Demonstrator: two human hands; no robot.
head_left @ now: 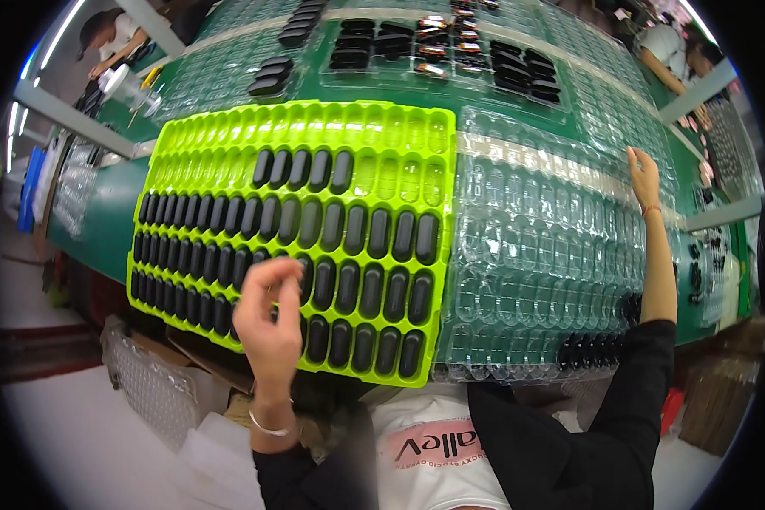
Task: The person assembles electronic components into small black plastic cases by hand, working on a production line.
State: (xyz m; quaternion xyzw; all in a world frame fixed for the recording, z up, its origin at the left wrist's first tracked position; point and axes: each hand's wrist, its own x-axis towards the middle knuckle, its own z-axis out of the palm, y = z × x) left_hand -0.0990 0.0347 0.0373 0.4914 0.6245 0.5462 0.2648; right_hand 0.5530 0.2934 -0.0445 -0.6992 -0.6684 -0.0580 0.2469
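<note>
A bright green tray (444,136) lies on the table in front of me, with rows of oval slots. Black oval cases (332,226) fill its three nearer rows, and several more stand midway along the second row from the far side. Over the nearer rows hovers my left hand (270,327), fingers curled and thumb close to the index finger; whether anything is pinched there is hidden. My right hand (644,180) reaches far out over the right part of the clear plastic trays (540,246), fingers stretched out, with nothing visible in them.
Beyond the green tray, clear trays (450,81) hold black cases and shiny reddish pieces. Small black parts (588,350) sit at the near right of the clear trays. Grey posts (72,117) rise at the table's sides. Other people (127,38) work at the far left and far right.
</note>
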